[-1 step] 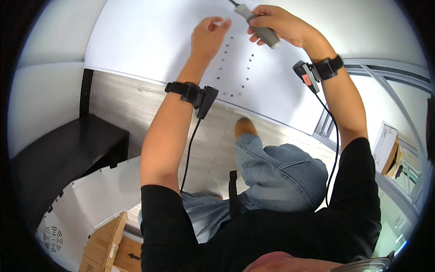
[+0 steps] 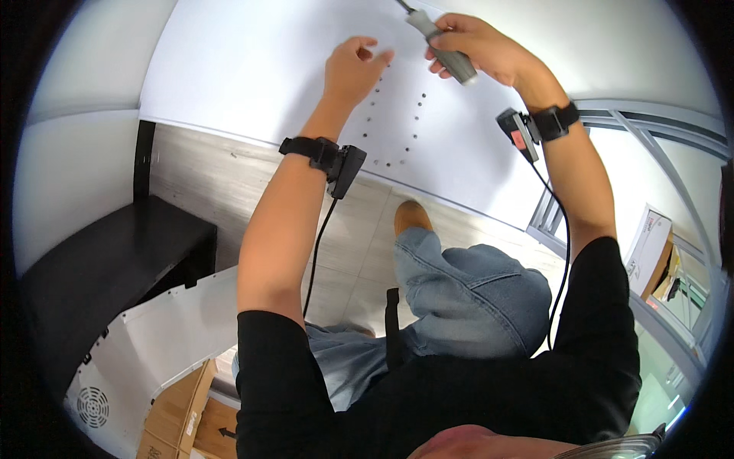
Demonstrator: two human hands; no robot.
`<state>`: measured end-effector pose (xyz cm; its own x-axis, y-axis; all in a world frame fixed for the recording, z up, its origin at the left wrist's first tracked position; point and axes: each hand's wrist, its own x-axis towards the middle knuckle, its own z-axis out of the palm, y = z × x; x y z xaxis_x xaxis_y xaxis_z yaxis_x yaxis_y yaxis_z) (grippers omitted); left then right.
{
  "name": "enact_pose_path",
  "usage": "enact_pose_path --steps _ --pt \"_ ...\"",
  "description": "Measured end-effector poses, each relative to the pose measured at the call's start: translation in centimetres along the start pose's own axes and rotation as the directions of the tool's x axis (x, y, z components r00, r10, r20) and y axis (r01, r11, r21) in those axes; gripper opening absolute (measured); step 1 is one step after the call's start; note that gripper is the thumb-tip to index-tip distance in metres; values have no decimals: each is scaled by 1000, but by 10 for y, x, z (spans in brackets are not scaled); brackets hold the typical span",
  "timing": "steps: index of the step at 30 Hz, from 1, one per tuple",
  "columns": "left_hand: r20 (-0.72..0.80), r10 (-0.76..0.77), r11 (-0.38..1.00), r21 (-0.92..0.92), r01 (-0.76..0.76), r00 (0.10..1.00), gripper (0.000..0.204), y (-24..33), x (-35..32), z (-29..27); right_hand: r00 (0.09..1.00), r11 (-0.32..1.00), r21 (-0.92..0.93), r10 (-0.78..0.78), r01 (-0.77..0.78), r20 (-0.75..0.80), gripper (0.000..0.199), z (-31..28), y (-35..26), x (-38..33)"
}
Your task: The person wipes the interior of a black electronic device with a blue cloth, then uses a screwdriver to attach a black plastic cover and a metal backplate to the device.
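Note:
My right hand (image 2: 478,50) grips a screwdriver (image 2: 443,46) by its two-tone grey handle. Its dark shaft points up and to the left, and the tip lies outside the picture. To the left of it, my left hand (image 2: 353,73) hovers over the white tabletop (image 2: 229,69) with thumb and forefinger apart and the other fingers curled. Nothing shows between them. Several small dark pieces that look like screws (image 2: 365,135) lie in two rows on the tabletop below the hands, joined by a short row near its front edge.
A black bench (image 2: 115,237) stands at the left. Below it are a white panel with a round vent (image 2: 93,407) and a cardboard box (image 2: 180,413). At the right are metal frame rails (image 2: 634,111) and a white box (image 2: 650,241). Cables hang from my wrist-worn devices (image 2: 348,170).
My right hand and the screwdriver have shifted slightly down and to the right. The left hand has dropped a little, and its thumb and forefinger are farther apart.

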<state>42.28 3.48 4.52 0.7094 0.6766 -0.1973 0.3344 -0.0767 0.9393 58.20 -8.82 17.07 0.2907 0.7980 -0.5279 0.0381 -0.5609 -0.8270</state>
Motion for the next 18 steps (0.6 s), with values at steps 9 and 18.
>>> enact_pose_path --steps 9,18 --pt "13 12 882 472 -17 1000 23 -35 37 57 983 945 309 146 -105 -114 27 -42 90 -6" --pt "-61 2 970 242 13 998 11 -16 41 45 990 949 302 120 -92 -76 23 -33 84 16"
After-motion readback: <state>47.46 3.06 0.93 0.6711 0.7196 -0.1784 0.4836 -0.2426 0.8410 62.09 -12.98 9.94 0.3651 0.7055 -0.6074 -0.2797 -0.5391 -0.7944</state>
